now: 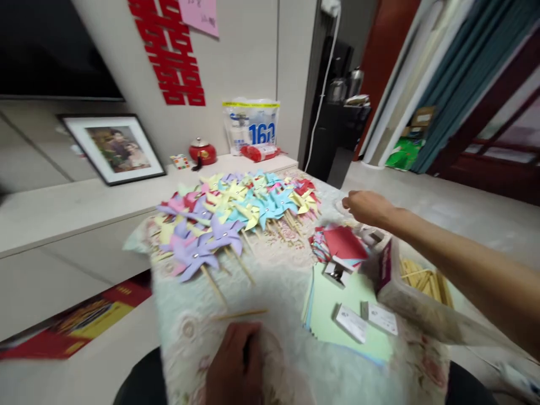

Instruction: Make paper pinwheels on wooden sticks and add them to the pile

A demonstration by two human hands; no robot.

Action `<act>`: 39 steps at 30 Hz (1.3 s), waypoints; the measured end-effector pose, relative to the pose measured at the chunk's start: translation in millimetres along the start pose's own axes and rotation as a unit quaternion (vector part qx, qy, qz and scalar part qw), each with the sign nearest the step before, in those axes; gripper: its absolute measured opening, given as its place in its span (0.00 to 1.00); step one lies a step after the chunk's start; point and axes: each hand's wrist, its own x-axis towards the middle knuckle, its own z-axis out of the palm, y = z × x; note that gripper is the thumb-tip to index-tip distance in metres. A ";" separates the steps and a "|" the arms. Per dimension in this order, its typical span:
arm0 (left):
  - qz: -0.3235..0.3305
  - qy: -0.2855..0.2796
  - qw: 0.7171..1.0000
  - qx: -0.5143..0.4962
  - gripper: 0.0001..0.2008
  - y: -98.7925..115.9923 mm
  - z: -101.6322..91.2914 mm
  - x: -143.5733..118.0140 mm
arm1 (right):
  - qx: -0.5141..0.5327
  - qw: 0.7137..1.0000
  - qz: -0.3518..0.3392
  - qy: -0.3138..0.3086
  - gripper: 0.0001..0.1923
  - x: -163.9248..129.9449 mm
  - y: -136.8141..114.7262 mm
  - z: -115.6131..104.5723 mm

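At the table's near edge, my left hand (236, 363) is curled and blurred, and what it holds, if anything, is hidden. A thin wooden stick (242, 314) lies crosswise just beyond its knuckles. My right hand (367, 207) reaches to the far right side of the table with its fingers bent together. Beside its fingertips is a pale, see-through round thing (341, 207), too blurred to name. Many paper pinwheels (265, 205) on sticks cover the back of the table, with purple pinwheels (196, 254) closest to me.
Below my right forearm stands a clear plastic box (415, 301) of wooden sticks. Left of it are green paper sheets (324, 304), small white boxes (351, 322), an opened small box (337, 271) and red paper (343, 243). A framed photo (112, 147) stands on the cabinet behind.
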 end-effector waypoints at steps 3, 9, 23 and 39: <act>0.015 0.029 0.999 0.005 0.08 8.5 -1.9 -3.2 | 0.089 0.985 -0.122 0.079 0.09 -50.9 -40.7 -5.5; 0.129 0.072 0.975 0.165 0.14 4.8 -6.8 -3.0 | 0.284 0.918 -0.276 -0.036 0.10 -176.8 -120.2 21.8; -0.051 -0.158 0.962 0.216 0.11 45.0 -8.0 44.2 | 0.429 0.865 -0.250 -0.069 0.10 -238.4 -135.2 54.5; -0.054 -0.178 0.967 0.174 0.10 66.7 60.8 71.8 | 0.410 0.881 -0.013 0.234 0.11 -181.2 -55.5 51.9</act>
